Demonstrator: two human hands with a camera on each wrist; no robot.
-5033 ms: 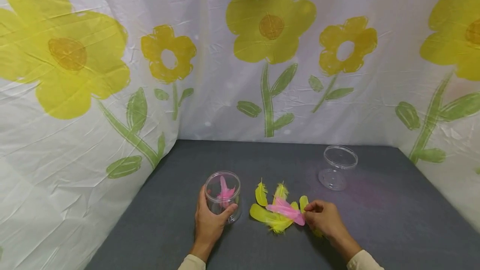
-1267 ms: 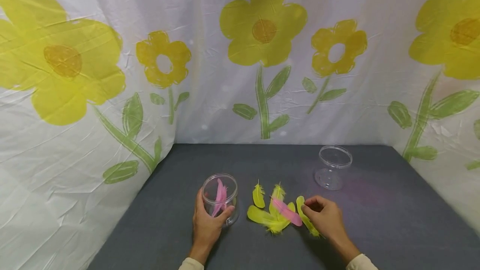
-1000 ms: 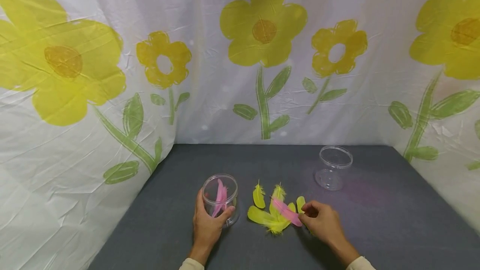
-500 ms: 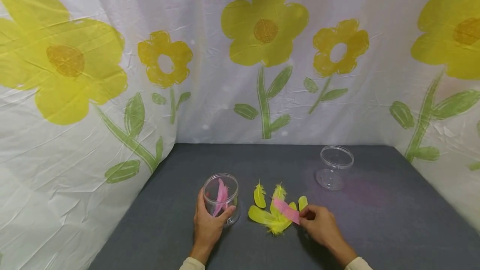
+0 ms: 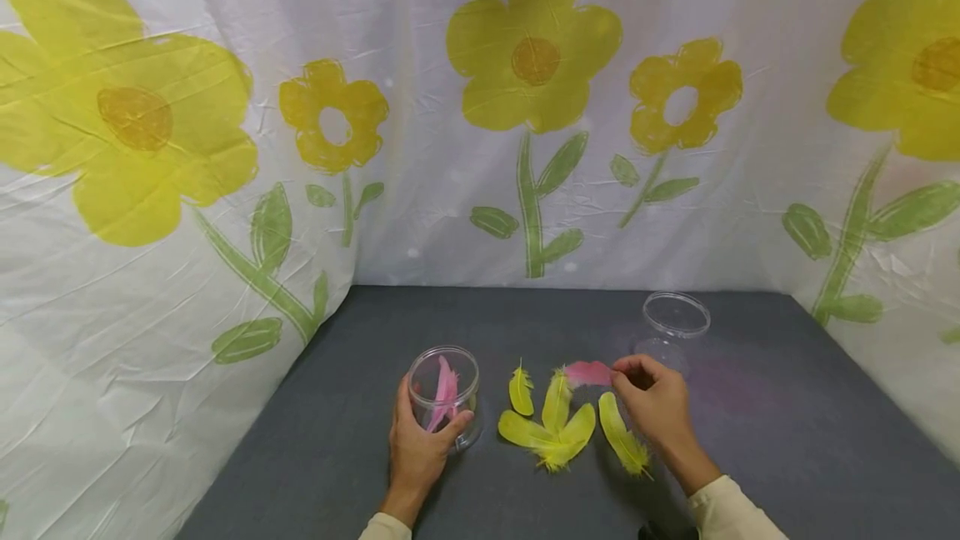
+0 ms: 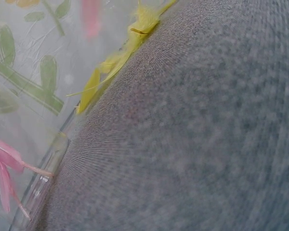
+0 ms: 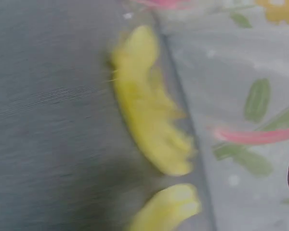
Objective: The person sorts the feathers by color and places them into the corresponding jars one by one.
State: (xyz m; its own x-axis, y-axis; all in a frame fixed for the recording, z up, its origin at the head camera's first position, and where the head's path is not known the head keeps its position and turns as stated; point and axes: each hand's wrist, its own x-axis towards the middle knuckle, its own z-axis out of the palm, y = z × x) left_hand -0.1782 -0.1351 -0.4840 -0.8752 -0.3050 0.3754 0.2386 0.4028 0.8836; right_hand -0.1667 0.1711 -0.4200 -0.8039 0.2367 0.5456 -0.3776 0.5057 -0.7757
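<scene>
Quantities: two clear jars point(image 5: 443, 394) point(image 5: 672, 330), five yellow feathers point(image 5: 557, 427) on the surface, and three pink feathers point(image 5: 588, 372) (two inside one jar).

Soft, even light is filling the head view; both wrist views are blurring heavily, perhaps from motion, towards 3 o'clock.

1. My left hand point(image 5: 417, 450) gripped the jar point(image 5: 444, 394) at the table's point(image 5: 787, 440) front left, a feather point(image 5: 442, 394) inside it.
2. To its right lay the loose feathers point(image 5: 553, 430).
3. My right hand point(image 5: 654, 407) pinched a feather point(image 5: 588, 372) above them.
4. A second jar point(image 5: 673, 330) stood behind, further right.
</scene>
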